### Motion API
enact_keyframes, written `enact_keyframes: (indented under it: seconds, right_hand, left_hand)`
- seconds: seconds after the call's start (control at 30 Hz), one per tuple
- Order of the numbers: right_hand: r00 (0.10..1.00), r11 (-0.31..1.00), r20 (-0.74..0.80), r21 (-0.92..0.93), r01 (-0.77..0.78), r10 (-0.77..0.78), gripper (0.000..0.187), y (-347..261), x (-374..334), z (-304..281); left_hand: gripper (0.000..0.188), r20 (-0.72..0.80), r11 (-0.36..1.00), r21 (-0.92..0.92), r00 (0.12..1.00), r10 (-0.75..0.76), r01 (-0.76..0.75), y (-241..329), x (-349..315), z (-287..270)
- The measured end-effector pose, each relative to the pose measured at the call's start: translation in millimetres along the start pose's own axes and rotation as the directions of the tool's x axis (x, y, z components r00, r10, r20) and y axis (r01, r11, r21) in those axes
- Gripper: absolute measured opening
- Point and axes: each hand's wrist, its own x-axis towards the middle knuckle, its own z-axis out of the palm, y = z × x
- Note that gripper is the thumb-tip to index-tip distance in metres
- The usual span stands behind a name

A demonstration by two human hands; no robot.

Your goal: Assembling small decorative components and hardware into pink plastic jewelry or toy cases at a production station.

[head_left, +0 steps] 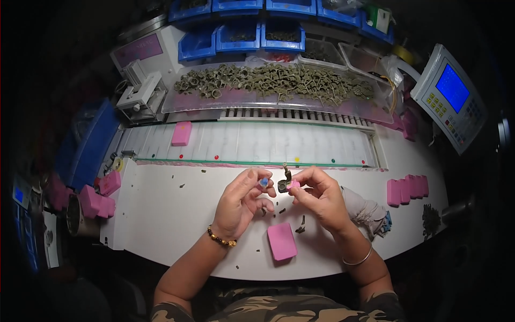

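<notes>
My left hand [242,197], a bead bracelet at its wrist, is pinched around a small blue-tipped object [264,183]; its exact kind is hidden by the fingers. Close beside it, my right hand [321,197] grips a small dark olive part [284,186] with a curved arm rising from it. Something pink [293,184] shows at those right fingertips, and I cannot tell whether it is a finger cover or a separate piece. Below both hands a pink block [282,241] lies on the white table [161,214], with small dark scraps [301,225] around it.
Beyond the hands runs a white slatted track [241,142]. A clear tray [171,102] heaped with olive parts stands behind it, under blue bins [238,37]. A control panel [450,96] is at far right. Grey cloth [360,209] and pink blocks [407,190] lie right.
</notes>
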Motion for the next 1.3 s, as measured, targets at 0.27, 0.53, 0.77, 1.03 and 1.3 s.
enact_keyframes:
  seconds: [0.27,0.53,0.77,1.03,1.3]
  right_hand:
    - [0.977,0.922,0.109,-0.324,0.212,-0.186,0.01,-1,-2,4]
    - [0.95,0.907,0.023,-0.29,0.305,-0.312,0.007,-1,-4,12]
    - [0.982,0.979,-0.105,0.121,0.167,-0.155,0.01,-10,-5,3]
    - [0.966,0.678,0.102,0.695,-0.24,0.238,0.017,7,6,-15]
    - [1.0,0.971,0.0,-0.24,0.003,-0.003,0.022,11,-4,12]
  left_hand:
    - [0.01,0.158,0.8,0.515,0.952,0.264,-0.307,-16,3,-8]
    - [0.01,0.04,0.892,0.43,0.99,0.135,-0.139,-7,-2,1]
    - [0.013,-0.037,0.971,0.236,0.999,-0.017,0.025,-8,-2,-5]
    - [0.018,-0.022,0.861,0.477,0.977,0.213,-0.177,-18,1,-3]
    - [0.02,0.458,-0.066,0.852,0.677,0.576,-0.52,-21,-5,-3]
